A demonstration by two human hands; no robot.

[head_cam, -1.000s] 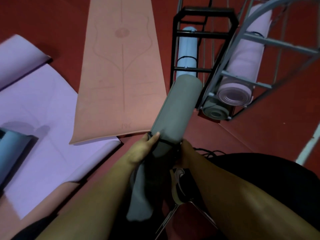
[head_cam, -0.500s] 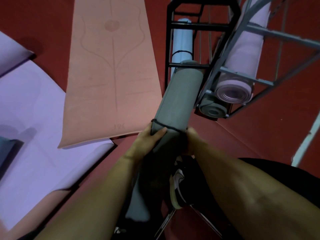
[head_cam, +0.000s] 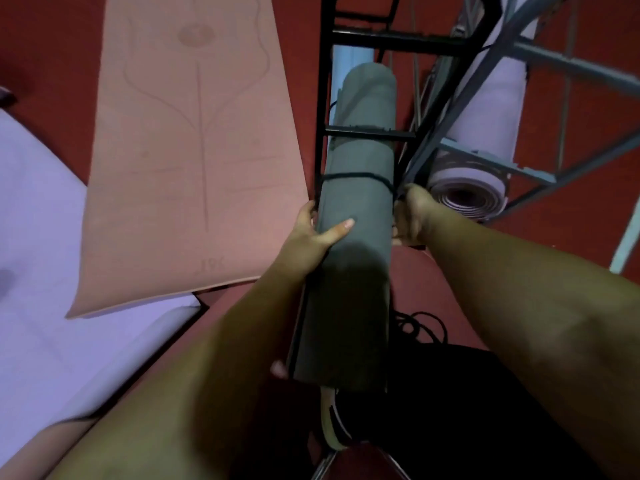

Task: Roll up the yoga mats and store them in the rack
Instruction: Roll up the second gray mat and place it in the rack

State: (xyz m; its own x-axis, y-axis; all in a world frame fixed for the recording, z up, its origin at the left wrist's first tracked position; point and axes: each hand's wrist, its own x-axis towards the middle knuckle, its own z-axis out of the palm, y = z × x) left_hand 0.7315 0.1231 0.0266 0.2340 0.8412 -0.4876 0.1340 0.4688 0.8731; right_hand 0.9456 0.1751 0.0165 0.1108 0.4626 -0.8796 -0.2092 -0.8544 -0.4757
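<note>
I hold the rolled grey mat [head_cam: 358, 209] between my two hands, its far end pushed up into the black rack [head_cam: 398, 39] and passing under a crossbar. My left hand [head_cam: 311, 237] wraps the roll's left side, thumb laid across the top face, the other fingers curled round beneath it. My right hand [head_cam: 414, 216] grips the right side just below the black cord [head_cam: 356, 175] tied around the roll; its fingers are hidden behind the mat. Behind the grey roll a pale blue rolled mat [head_cam: 346, 58] stands in the same rack. Right of it, a grey metal rack [head_cam: 540, 53] holds a lilac rolled mat [head_cam: 491, 116]. The floor [head_cam: 571, 216] is red, with a pink mat [head_cam: 194, 161] and a lilac mat [head_cam: 45, 271] spread flat to my left
</note>
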